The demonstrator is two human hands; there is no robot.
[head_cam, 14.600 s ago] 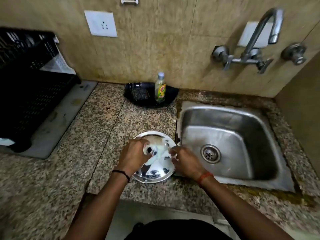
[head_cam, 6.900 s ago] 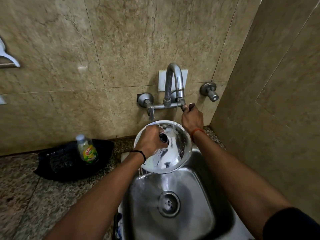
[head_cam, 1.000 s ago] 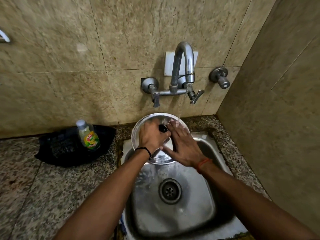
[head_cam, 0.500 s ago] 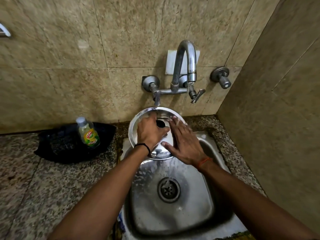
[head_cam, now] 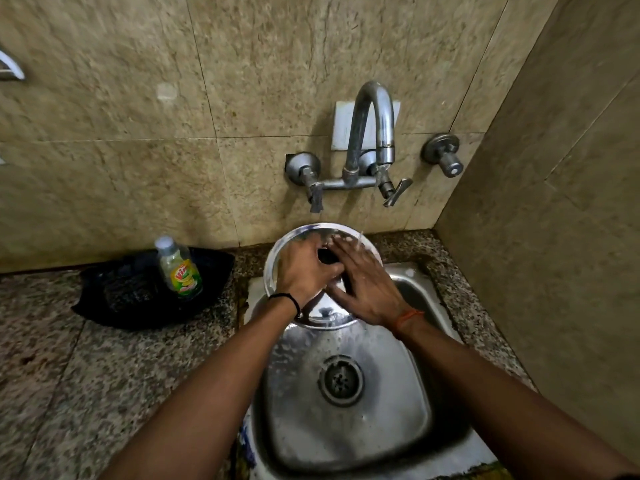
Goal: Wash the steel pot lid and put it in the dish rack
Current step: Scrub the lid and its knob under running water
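Observation:
The round steel pot lid (head_cam: 320, 315) is held tilted over the back of the steel sink (head_cam: 408, 403), its top face toward me. My left hand (head_cam: 304, 268) grips the lid's black knob (head_cam: 327, 255). My right hand (head_cam: 363, 289) lies flat on the lid's right half with straight fingers. A thin stream of water falls from the tap (head_cam: 375, 133) onto the lid's upper right edge. The dish rack is out of view.
A dish soap bottle (head_cam: 178, 268) stands in a black tray (head_cam: 138, 292) on the granite counter (head_cam: 86, 375) left of the sink. The tap lever (head_cam: 396, 192) and two wall valves sit above the sink. A tiled side wall closes the right.
Within the last second my right hand has slid over the lid's face, fingers now higher near the knob. The lid has stayed under the stream in my left hand.

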